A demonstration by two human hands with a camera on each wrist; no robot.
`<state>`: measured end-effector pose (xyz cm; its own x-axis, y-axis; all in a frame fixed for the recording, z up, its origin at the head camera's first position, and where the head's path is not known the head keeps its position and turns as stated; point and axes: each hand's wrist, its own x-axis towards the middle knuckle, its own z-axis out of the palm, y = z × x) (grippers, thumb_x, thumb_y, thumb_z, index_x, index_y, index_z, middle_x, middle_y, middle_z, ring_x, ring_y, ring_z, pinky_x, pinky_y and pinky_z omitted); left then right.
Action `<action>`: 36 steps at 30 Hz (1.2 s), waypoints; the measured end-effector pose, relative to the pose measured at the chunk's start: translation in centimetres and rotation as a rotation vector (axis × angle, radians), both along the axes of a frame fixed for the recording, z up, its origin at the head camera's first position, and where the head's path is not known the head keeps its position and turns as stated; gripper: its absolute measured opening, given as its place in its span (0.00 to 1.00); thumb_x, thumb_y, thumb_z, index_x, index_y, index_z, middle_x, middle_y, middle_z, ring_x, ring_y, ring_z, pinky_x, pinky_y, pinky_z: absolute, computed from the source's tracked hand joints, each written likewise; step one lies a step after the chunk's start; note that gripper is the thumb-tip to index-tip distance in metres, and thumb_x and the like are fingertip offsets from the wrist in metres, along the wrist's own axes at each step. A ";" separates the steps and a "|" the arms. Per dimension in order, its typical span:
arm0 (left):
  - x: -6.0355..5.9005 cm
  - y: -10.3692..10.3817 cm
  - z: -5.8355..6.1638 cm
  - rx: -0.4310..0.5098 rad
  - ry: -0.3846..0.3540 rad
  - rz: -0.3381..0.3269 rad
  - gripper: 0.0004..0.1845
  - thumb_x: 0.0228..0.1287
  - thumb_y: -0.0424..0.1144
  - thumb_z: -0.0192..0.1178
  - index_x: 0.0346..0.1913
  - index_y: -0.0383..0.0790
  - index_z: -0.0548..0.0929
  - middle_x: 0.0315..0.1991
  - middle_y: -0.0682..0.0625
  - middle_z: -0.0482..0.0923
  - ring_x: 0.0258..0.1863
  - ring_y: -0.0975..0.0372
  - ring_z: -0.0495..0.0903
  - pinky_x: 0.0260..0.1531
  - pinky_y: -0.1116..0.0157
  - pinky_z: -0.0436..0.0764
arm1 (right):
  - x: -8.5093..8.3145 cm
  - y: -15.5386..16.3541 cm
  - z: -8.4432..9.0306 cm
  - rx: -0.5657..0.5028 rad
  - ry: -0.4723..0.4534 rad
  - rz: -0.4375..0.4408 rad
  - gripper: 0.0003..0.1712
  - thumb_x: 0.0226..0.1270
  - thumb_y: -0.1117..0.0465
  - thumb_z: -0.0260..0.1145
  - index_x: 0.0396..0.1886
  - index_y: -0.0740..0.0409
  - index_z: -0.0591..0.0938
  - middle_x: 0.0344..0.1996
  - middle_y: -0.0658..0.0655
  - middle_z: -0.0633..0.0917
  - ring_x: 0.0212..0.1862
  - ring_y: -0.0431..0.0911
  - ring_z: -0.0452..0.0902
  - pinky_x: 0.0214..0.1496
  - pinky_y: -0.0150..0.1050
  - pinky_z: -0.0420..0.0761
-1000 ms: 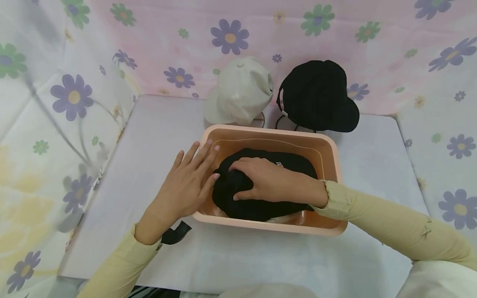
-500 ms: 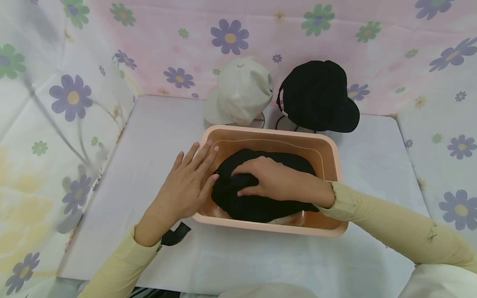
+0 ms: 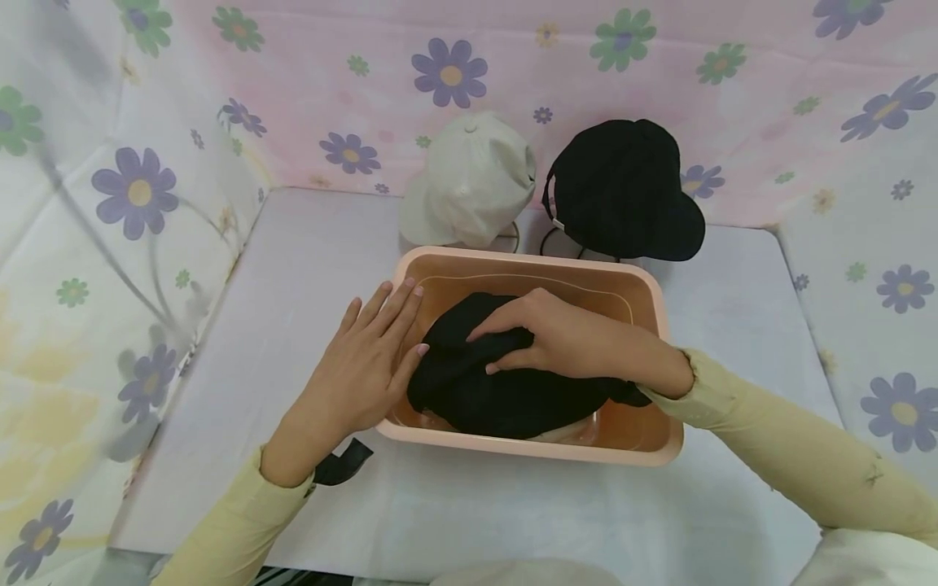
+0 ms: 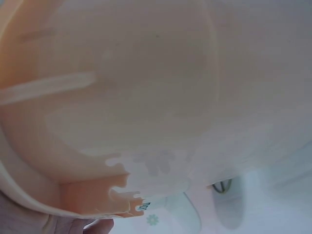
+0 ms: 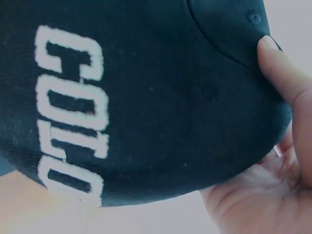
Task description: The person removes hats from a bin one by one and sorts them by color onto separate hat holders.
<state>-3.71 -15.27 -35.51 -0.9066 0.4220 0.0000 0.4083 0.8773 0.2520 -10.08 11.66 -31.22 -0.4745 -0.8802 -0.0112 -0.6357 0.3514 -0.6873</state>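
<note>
Where right hand [image 3: 572, 342] clenches the crown of black cap [image 3: 498, 391] inside peach basin [image 3: 659, 325]: soft, light, crushable; left hand [image 3: 366, 366] flat, fingers straight, steadying rim.

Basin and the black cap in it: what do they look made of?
The peach basin looks like moulded plastic: smooth, slightly glossy walls with a rolled rim. The black cap, gripped by the right hand, looks like woven cloth, probably cotton: matte, creased, with stitched seams and raised white lettering, likely embroidery, in the right wrist view. The left hand rests flat against the basin's side.
</note>
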 end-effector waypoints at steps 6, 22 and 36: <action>0.1 0.0 0.0 0.014 0.012 -0.010 0.35 0.81 0.50 0.45 0.81 0.39 0.52 0.82 0.44 0.47 0.81 0.45 0.46 0.76 0.39 0.49 | -0.1 1.1 0.1 -0.034 0.006 0.008 0.21 0.62 0.61 0.76 0.56 0.56 0.87 0.51 0.49 0.89 0.55 0.42 0.85 0.59 0.35 0.82; 0.0 0.1 -0.1 0.012 0.008 -0.007 0.34 0.82 0.50 0.43 0.82 0.40 0.51 0.82 0.44 0.47 0.81 0.46 0.46 0.76 0.38 0.50 | -0.1 2.8 1.5 -0.062 -0.021 -0.066 0.23 0.58 0.68 0.77 0.56 0.55 0.87 0.51 0.49 0.89 0.56 0.43 0.84 0.58 0.38 0.83; 0.1 0.0 -0.2 0.009 0.019 -0.013 0.34 0.81 0.51 0.43 0.81 0.39 0.52 0.83 0.44 0.47 0.82 0.47 0.44 0.76 0.38 0.49 | 0.0 4.2 3.2 -0.082 0.055 -0.117 0.26 0.58 0.71 0.76 0.58 0.55 0.86 0.55 0.51 0.88 0.60 0.46 0.82 0.59 0.42 0.83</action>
